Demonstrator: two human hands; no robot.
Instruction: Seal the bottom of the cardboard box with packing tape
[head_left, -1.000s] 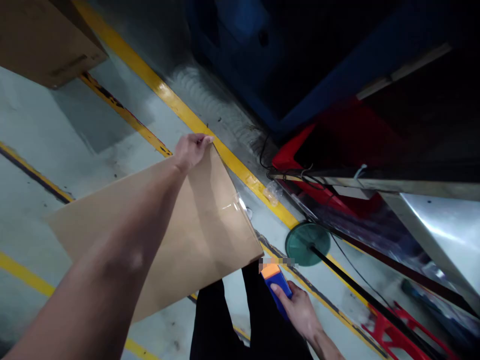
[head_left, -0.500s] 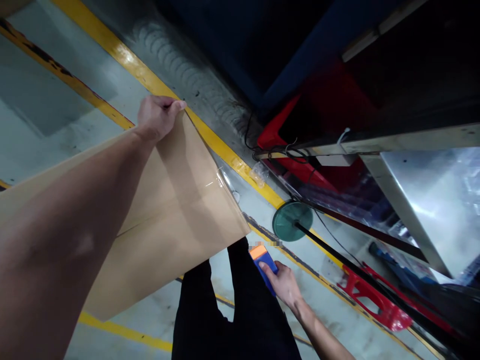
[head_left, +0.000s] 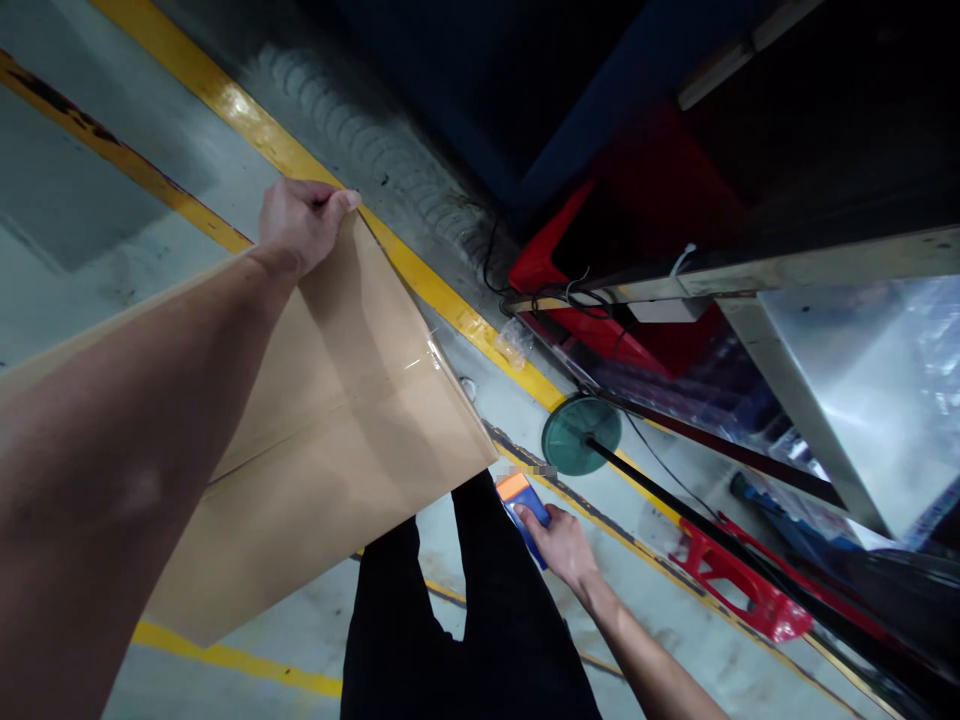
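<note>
My left hand is closed on the upper corner of a large brown cardboard box, its thumb lying along the edge. The box is tilted in front of my legs, and a short shiny strip of clear tape shows near its right edge. Below and right of the box, my right hand grips a blue handheld tool with an orange end. The thumb presses along its side. That tool is apart from the box, beside my leg; its exact kind does not show.
A green round base with a black pole stands on the floor to the right. Behind it are a red plastic stool and a rack with a metal panel. Cables hang at the rack's corner. Yellow lines mark the floor.
The view has shifted slightly, so the box and my left hand appear a little further left and up. Both hands keep their grips.
</note>
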